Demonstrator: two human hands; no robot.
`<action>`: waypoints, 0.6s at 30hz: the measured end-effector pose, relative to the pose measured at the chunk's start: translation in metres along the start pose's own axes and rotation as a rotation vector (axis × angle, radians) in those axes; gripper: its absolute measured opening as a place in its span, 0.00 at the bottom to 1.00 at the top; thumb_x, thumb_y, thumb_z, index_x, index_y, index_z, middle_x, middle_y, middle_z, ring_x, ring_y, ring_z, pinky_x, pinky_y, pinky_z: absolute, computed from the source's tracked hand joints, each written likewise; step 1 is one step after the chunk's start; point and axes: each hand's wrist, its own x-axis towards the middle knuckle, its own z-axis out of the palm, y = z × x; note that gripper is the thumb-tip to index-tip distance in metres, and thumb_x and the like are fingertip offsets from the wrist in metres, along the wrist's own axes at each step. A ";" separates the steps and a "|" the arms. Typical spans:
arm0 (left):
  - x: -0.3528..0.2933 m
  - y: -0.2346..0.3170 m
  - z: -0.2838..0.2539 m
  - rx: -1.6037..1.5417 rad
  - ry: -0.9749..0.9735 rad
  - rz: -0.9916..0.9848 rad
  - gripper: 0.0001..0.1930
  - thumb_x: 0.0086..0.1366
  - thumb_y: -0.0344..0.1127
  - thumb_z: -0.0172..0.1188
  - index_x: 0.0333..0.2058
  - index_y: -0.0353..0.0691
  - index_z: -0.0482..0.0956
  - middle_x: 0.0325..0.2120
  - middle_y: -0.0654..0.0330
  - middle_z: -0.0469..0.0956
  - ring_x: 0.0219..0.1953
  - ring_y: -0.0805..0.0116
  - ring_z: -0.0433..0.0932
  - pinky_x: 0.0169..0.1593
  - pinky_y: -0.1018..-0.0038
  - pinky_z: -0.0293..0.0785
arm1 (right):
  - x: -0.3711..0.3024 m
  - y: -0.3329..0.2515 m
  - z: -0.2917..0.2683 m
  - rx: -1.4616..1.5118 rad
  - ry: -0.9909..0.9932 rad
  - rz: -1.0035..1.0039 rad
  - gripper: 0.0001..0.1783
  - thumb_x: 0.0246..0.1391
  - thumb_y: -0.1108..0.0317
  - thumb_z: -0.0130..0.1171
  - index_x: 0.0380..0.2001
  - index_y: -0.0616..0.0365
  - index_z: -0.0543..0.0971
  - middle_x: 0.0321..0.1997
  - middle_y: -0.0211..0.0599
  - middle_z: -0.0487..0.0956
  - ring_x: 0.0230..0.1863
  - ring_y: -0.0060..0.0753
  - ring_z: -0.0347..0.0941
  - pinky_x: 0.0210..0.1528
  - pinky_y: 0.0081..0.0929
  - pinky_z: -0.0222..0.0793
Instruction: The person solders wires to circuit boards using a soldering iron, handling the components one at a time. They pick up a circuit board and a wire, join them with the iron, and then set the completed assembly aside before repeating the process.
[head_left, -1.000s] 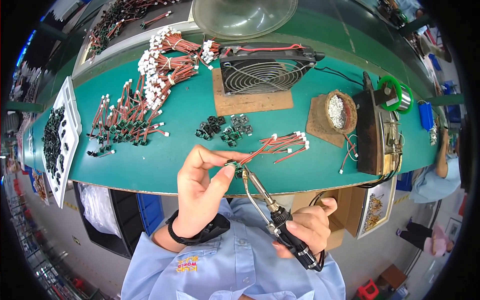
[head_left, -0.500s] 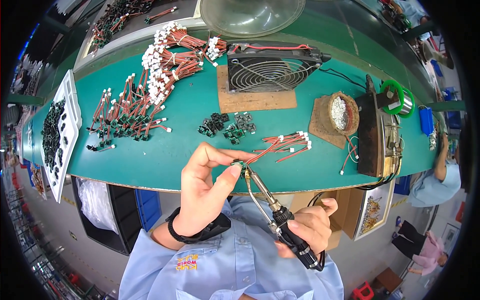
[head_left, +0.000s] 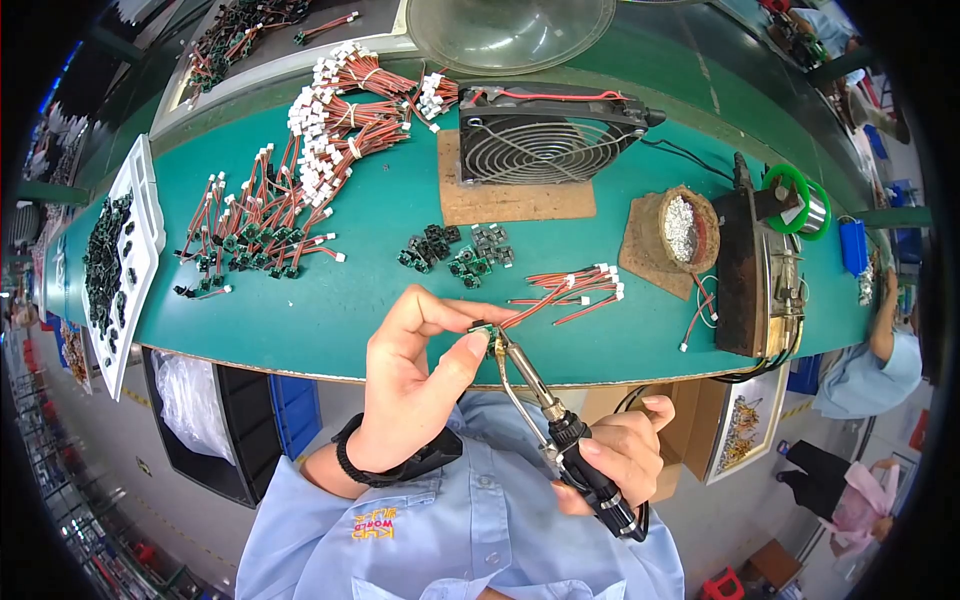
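Near the front edge of the green bench, my left hand (head_left: 418,375) pinches a small green circuit board (head_left: 486,333) between thumb and fingers. A red-and-black wire lead (head_left: 528,310) runs from the board toward the upper right. My right hand (head_left: 622,458) is wrapped round a black-handled soldering iron (head_left: 570,430) with a thin metal feed tube along its side. The iron's tip meets the board beside my left thumb; the exact contact spot is too small to make out. Just beyond lie loose wire leads with white connectors (head_left: 590,286) and a cluster of small boards (head_left: 478,252).
A fan (head_left: 545,140) stands at the back on a brown board. To the right are a round pot of pale granules (head_left: 680,230), a soldering station (head_left: 745,270) and a green solder spool (head_left: 797,203). Wired boards (head_left: 265,235) and a white tray (head_left: 145,230) occupy the left.
Both hands, the board and the iron's tip stay together almost unmoved. The whole view has shifted very slightly. In the background at right, a person in pink has changed posture.
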 end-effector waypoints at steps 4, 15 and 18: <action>0.000 -0.001 0.000 0.007 0.005 0.007 0.04 0.61 0.27 0.50 0.31 0.37 0.63 0.36 0.44 0.77 0.41 0.63 0.76 0.47 0.71 0.69 | -0.001 0.000 0.002 0.006 0.009 0.002 0.22 0.31 0.60 0.70 0.36 0.50 0.79 0.27 0.22 0.77 0.28 0.23 0.70 0.53 0.33 0.46; -0.001 0.000 0.000 -0.043 0.025 0.037 0.06 0.58 0.21 0.52 0.31 0.36 0.64 0.37 0.45 0.77 0.42 0.65 0.76 0.48 0.71 0.68 | -0.009 -0.002 0.000 -0.026 -0.032 0.009 0.22 0.32 0.60 0.70 0.36 0.48 0.78 0.29 0.22 0.77 0.28 0.23 0.70 0.52 0.34 0.48; -0.001 0.001 0.000 -0.047 0.020 0.034 0.06 0.58 0.21 0.52 0.31 0.36 0.64 0.37 0.45 0.77 0.42 0.65 0.76 0.48 0.71 0.68 | -0.009 -0.002 0.000 -0.032 -0.031 0.008 0.22 0.31 0.59 0.70 0.36 0.48 0.78 0.29 0.22 0.77 0.28 0.23 0.70 0.51 0.34 0.49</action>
